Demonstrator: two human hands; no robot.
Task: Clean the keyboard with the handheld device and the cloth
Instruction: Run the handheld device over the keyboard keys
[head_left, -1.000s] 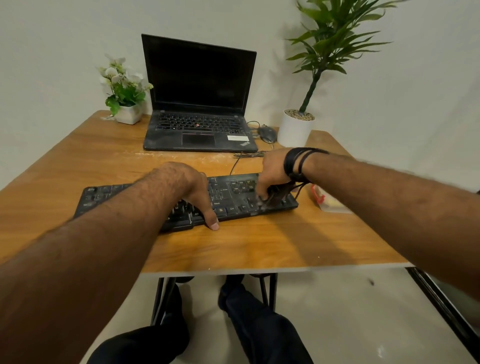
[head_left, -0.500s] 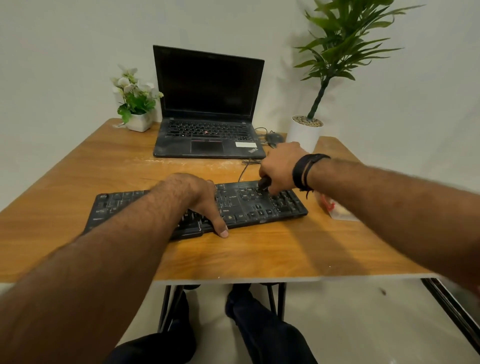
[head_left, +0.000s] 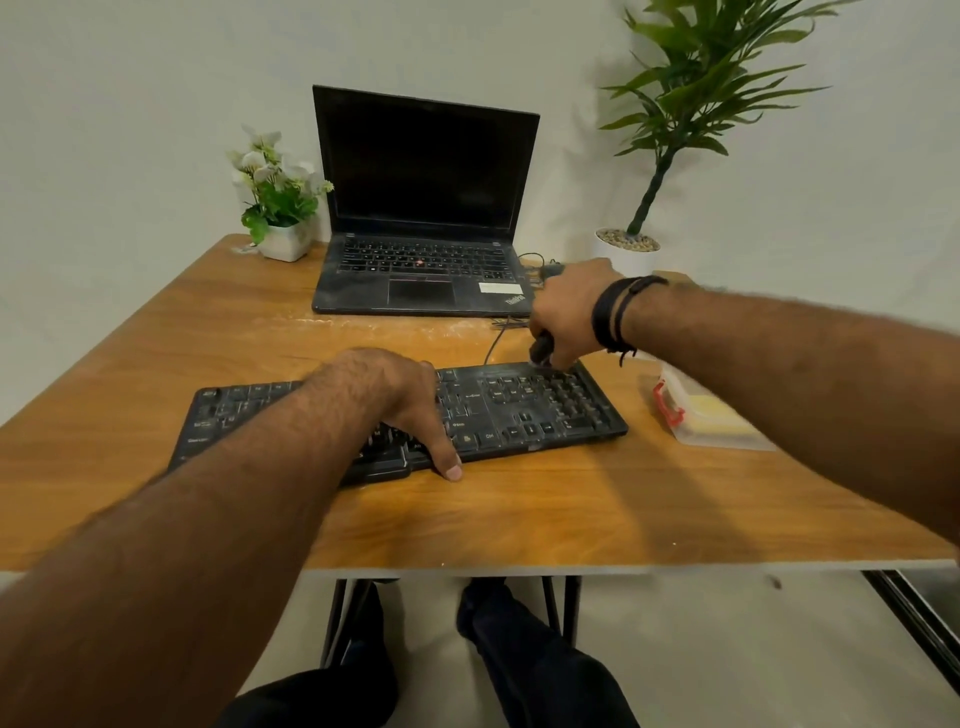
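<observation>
Keyboard (head_left: 519, 410) braced under your flat left hand (head_left: 395, 400); your right hand (head_left: 566, 312), gripping the handheld device (head_left: 541, 349), has swept from front keys to its far right edge

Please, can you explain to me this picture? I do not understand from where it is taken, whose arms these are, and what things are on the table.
No machine here: a person wears a camera on the head, looking forward and down, so the two arms are their own.

The left hand rests on the black keyboard, thumb on its front edge, apparently steadying it. The right hand grips a small dark handheld device, its tip at the keyboard's far right corner. What the device is exactly, I cannot tell.

On the wooden table also stand an open laptop with a dark screen, a small flower pot, a tall plant in a white pot, and a clear plastic box with something yellow inside.
</observation>
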